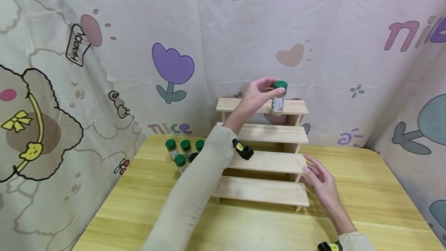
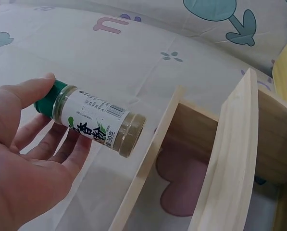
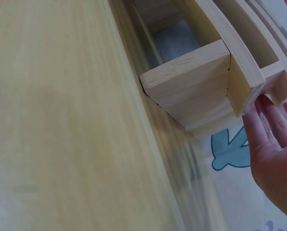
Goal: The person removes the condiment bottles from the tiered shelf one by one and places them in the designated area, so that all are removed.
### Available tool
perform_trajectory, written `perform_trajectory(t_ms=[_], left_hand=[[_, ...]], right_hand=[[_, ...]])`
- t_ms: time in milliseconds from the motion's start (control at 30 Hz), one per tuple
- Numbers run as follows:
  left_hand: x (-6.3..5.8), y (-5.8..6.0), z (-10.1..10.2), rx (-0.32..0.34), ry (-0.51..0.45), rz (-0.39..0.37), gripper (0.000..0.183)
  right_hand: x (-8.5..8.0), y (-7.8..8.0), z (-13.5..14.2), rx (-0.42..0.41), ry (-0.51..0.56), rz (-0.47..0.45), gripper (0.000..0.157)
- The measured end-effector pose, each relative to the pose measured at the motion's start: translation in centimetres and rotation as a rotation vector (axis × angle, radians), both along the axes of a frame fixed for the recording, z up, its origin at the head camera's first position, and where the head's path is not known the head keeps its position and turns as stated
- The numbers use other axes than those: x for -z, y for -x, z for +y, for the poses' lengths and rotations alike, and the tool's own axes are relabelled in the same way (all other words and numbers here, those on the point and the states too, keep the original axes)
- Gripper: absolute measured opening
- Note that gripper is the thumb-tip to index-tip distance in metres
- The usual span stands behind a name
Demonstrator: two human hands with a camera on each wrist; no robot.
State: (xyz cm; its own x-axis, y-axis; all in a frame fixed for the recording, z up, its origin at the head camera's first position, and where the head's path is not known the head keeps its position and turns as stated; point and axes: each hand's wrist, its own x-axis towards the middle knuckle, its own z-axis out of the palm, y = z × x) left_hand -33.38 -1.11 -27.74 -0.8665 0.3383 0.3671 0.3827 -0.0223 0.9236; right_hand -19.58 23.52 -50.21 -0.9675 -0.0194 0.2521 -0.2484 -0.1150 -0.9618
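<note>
My left hand (image 1: 257,94) grips a spice jar (image 1: 278,104) by its green cap, thumb on one side and fingers on the other. In the left wrist view the jar (image 2: 97,118) has a white label with green print, and tan powder shows through its clear base. It is held by the top board of a four-step wooden rack (image 1: 263,161), with a gap between base and board in that view. My right hand (image 1: 322,185) touches the rack's right end at the second step from the bottom, its fingers (image 3: 254,127) fairly straight against the board's end.
Several more green-capped jars (image 1: 170,144) stand on the wooden table (image 1: 122,200) left of the rack, partly hidden by my left sleeve. Behind the rack hangs a patterned cloth (image 1: 223,50), which also covers both sides. Each wrist wears a black camera (image 1: 244,151).
</note>
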Motion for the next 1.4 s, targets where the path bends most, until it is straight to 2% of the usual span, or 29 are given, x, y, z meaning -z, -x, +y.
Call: perform_trajectory(t_ms=[200, 300, 433, 600, 800, 1200, 1400], left_hand=[[-0.4, -1.3, -1.4, 0.023, -0.035, 0.045, 0.034], [-0.5, -1.9, -2.2, 0.037, -0.038, 0.037, 0.034], [-0.3, -2.8, -3.2, 0.049, -0.050, 0.009, 0.034], [0.2, -3.8, -4.4, 0.053, -0.064, 0.036, 0.034], [0.5, -5.0, -5.7, 0.048, -0.075, 0.081, 0.032], [0.8, -7.4, -8.0, 0.025, -0.083, 0.061, 0.033], [1.8, -8.5, -9.4, -0.001, -0.085, 0.051, 0.034]], right_hand=[[-0.2, -0.2, 0.2, 0.003, 0.013, -0.001, 0.051], [-0.3, -0.1, 0.3, 0.007, 0.024, 0.001, 0.052], [-0.2, 0.0, 0.3, 0.011, 0.021, -0.004, 0.051], [0.0, -0.2, 0.4, 0.008, 0.032, -0.012, 0.052], [0.1, -0.3, 0.3, 0.007, 0.039, -0.020, 0.052], [0.2, 0.0, 0.1, 0.010, 0.024, -0.008, 0.051], [0.1, 0.1, 0.1, 0.019, 0.004, -0.020, 0.051]])
